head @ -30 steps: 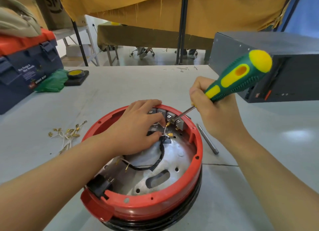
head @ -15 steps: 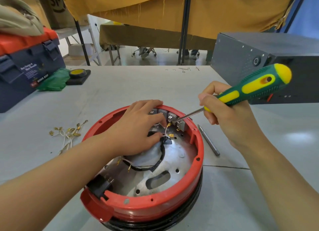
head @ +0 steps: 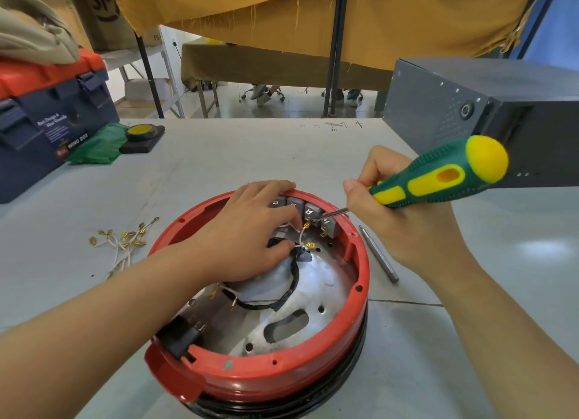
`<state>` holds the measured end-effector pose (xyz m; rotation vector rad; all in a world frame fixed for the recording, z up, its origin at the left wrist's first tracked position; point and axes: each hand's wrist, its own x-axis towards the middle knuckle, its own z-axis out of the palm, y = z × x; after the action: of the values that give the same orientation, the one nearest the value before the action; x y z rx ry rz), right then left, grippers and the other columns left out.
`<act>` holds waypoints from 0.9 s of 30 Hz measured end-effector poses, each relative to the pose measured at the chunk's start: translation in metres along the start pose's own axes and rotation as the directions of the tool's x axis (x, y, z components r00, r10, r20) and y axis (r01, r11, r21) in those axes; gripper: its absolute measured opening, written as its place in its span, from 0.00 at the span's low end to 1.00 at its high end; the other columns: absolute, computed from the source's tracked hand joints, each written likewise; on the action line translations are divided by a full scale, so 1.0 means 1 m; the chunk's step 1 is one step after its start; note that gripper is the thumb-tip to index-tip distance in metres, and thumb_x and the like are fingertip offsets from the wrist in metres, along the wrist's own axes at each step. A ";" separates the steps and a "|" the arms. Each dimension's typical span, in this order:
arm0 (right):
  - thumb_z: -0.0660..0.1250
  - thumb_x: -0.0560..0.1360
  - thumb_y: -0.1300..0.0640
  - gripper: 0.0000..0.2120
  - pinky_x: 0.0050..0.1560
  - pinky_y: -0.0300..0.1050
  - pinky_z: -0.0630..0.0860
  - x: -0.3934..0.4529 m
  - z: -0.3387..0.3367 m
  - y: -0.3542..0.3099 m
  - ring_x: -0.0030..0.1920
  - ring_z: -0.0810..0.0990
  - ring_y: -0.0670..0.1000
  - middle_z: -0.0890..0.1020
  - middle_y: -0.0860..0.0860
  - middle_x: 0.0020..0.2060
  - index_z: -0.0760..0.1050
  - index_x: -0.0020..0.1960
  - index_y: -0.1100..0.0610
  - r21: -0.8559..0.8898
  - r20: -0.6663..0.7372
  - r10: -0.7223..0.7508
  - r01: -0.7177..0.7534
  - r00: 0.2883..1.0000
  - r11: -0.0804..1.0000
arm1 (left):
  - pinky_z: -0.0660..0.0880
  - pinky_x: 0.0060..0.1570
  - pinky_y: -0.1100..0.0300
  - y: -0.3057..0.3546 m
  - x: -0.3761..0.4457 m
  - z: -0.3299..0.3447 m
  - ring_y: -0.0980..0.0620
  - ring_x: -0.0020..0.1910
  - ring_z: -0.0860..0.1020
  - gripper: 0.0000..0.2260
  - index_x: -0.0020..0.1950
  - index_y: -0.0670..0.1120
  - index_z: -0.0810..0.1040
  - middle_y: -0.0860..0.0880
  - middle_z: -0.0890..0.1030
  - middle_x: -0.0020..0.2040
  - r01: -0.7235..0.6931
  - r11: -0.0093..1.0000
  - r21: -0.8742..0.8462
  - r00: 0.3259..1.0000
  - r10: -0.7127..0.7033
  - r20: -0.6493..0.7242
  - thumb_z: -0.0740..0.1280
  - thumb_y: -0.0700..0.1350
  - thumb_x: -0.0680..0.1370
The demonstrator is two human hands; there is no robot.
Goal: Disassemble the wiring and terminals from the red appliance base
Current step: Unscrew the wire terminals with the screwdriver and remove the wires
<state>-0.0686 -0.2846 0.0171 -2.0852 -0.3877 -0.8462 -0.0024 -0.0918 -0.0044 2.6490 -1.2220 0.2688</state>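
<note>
- Round red plastic appliance base (head: 282, 378) sits open side up on the grey tabletop (head: 219, 168), near the front edge.
- Left hand (head: 250, 234) rests inside the base, fingers bent over the white wires (head: 299, 235) with brass terminals; whether its grip pinches them, cannot tell.
- Right hand (head: 404, 227), grip closed around the green-and-yellow screwdriver (head: 438, 176); metal tip at the row of 4 grey switch blocks (head: 313, 213) on the far rim.
- Loose removed wires (head: 125, 243) lie left of the base; a metal bit (head: 379, 254) lies right.

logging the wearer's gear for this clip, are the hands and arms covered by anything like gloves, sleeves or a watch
No. The left hand and right hand are bare, with no gloves or rings on the fingers. Both forearms are bare down to the frame edge: no sleeves, watch or wristband in view.
</note>
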 end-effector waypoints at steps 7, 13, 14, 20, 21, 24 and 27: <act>0.64 0.72 0.60 0.13 0.31 0.28 0.63 0.000 0.004 0.004 0.28 0.68 0.42 0.68 0.46 0.26 0.63 0.31 0.56 0.112 -0.087 0.071 -0.061 0.994 0.992 | 0.51 0.70 0.57 -0.001 0.000 0.001 0.52 0.73 0.55 0.11 0.59 0.56 0.75 0.53 0.58 0.75 0.000 1.000 0.002 1.000 0.000 0.000 0.63 0.53 0.76; 0.63 0.70 0.62 0.14 0.29 0.28 0.61 0.005 0.008 0.004 0.26 0.65 0.42 0.64 0.46 0.24 0.61 0.30 0.56 0.189 -0.115 0.128 -0.105 0.985 0.976 | 0.52 0.70 0.56 0.000 0.000 0.000 0.51 0.73 0.56 0.11 0.58 0.56 0.75 0.52 0.59 0.75 -0.001 1.000 0.001 1.000 0.001 -0.001 0.64 0.52 0.76; 0.63 0.70 0.62 0.14 0.28 0.28 0.61 0.006 0.008 0.004 0.25 0.64 0.43 0.63 0.46 0.23 0.61 0.30 0.56 0.216 -0.125 0.153 -0.123 0.980 0.969 | 0.52 0.70 0.56 0.000 0.000 0.000 0.50 0.73 0.56 0.11 0.58 0.56 0.76 0.52 0.59 0.75 -0.001 1.000 -0.001 1.000 0.001 -0.001 0.64 0.52 0.76; 0.62 0.67 0.60 0.14 0.26 0.35 0.60 0.007 0.018 0.007 0.26 0.60 0.46 0.60 0.56 0.25 0.58 0.28 0.57 0.420 -0.111 0.350 -0.275 0.930 0.865 | 0.51 0.70 0.58 0.001 0.001 0.000 0.51 0.73 0.55 0.11 0.58 0.57 0.75 0.53 0.58 0.75 0.003 1.000 -0.006 1.000 -0.003 0.006 0.64 0.52 0.76; 0.62 0.67 0.60 0.14 0.26 0.36 0.60 0.007 0.019 0.008 0.26 0.60 0.48 0.59 0.59 0.27 0.57 0.29 0.58 0.423 -0.129 0.359 -0.276 0.924 0.863 | 0.51 0.70 0.57 0.001 0.000 -0.001 0.51 0.73 0.55 0.11 0.58 0.57 0.75 0.52 0.58 0.75 0.006 1.000 -0.009 1.000 -0.006 0.007 0.64 0.52 0.76; 0.62 0.68 0.60 0.15 0.29 0.39 0.60 0.006 0.016 0.009 0.28 0.59 0.50 0.59 0.55 0.24 0.57 0.28 0.57 0.411 -0.164 0.318 -0.229 0.934 0.882 | 0.52 0.70 0.57 0.002 0.000 -0.002 0.50 0.73 0.56 0.11 0.58 0.56 0.76 0.52 0.59 0.75 0.007 1.000 -0.018 1.000 -0.007 0.004 0.65 0.51 0.76; 0.63 0.67 0.58 0.15 0.27 0.36 0.59 0.005 0.012 0.009 0.28 0.59 0.50 0.59 0.59 0.26 0.57 0.29 0.58 0.434 -0.185 0.301 -0.196 0.936 0.879 | 0.52 0.70 0.57 0.001 0.000 -0.002 0.50 0.73 0.56 0.10 0.57 0.55 0.76 0.52 0.59 0.75 0.004 1.000 -0.014 1.000 -0.004 0.002 0.65 0.51 0.76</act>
<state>-0.0552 -0.2805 0.0107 -1.5743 -0.1366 -0.7796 -0.0039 -0.0920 -0.0021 2.6403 -1.2153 0.2566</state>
